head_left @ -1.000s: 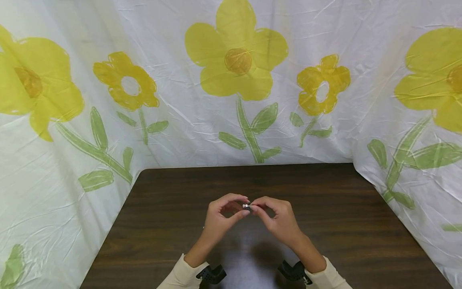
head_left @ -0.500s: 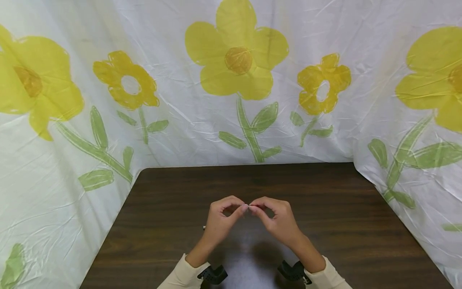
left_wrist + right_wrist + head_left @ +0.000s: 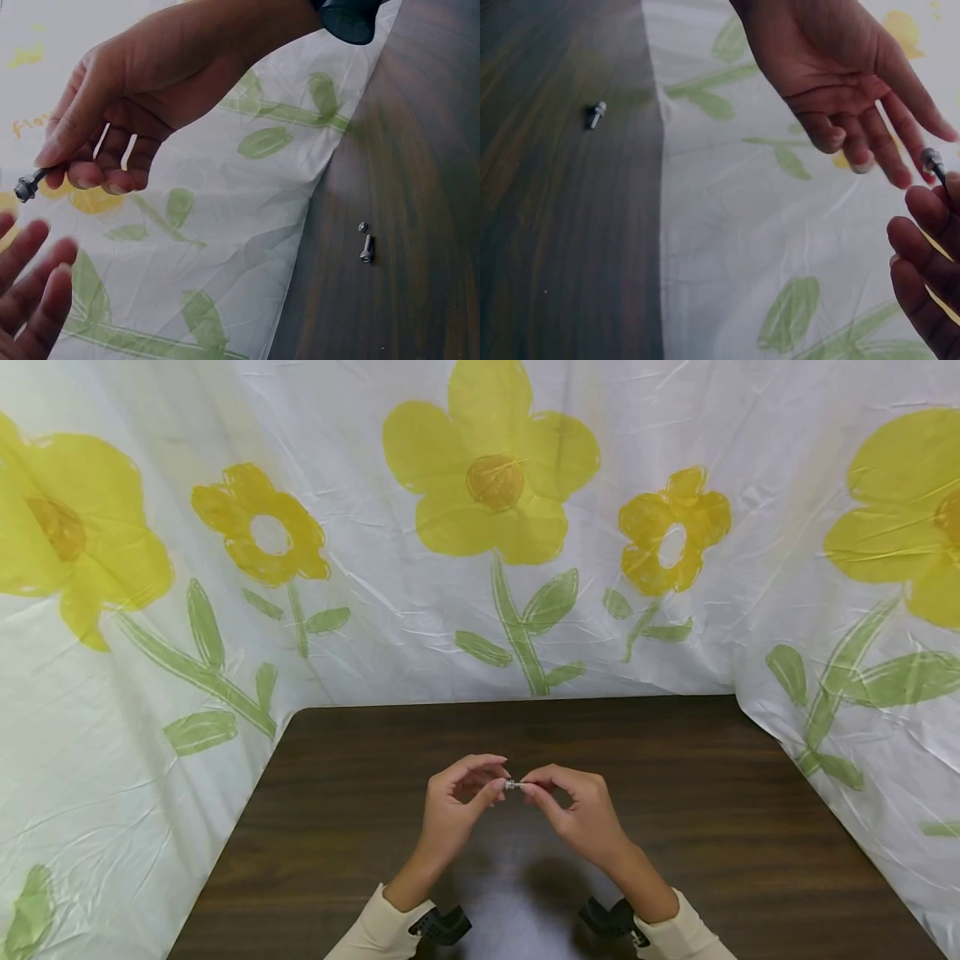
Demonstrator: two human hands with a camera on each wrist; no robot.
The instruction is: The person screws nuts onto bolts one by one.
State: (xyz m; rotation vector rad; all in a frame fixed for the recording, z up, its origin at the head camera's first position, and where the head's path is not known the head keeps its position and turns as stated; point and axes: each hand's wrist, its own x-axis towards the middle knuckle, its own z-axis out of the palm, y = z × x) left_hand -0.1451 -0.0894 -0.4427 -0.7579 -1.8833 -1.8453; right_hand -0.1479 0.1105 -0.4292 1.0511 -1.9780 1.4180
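Observation:
In the head view my right hand [image 3: 581, 810] pinches the shank of a small metal bolt [image 3: 512, 784] between thumb and forefinger, above the table. Its wider end, perhaps with a nut on it, points toward my left hand [image 3: 461, 806]. The left fingers are spread apart, with the thumb close by that end; in the right wrist view the left hand [image 3: 840, 82] shows loose, parted fingers. The left wrist view also has the bolt [image 3: 28, 185] in the right hand [image 3: 142, 82], with the left fingers [image 3: 45, 300] below it.
A small nut [image 3: 363, 226] and another bolt [image 3: 367, 249] lie on the dark wooden table [image 3: 300, 827] in the left wrist view. One more bolt [image 3: 596, 114] lies on the table in the right wrist view. A flower-printed white cloth [image 3: 390, 643] hangs around the table.
My left fingers closed over the bolt's wider end half a second ago, hiding it, and have now parted from it. The right hand has stayed nearly still with its pinch.

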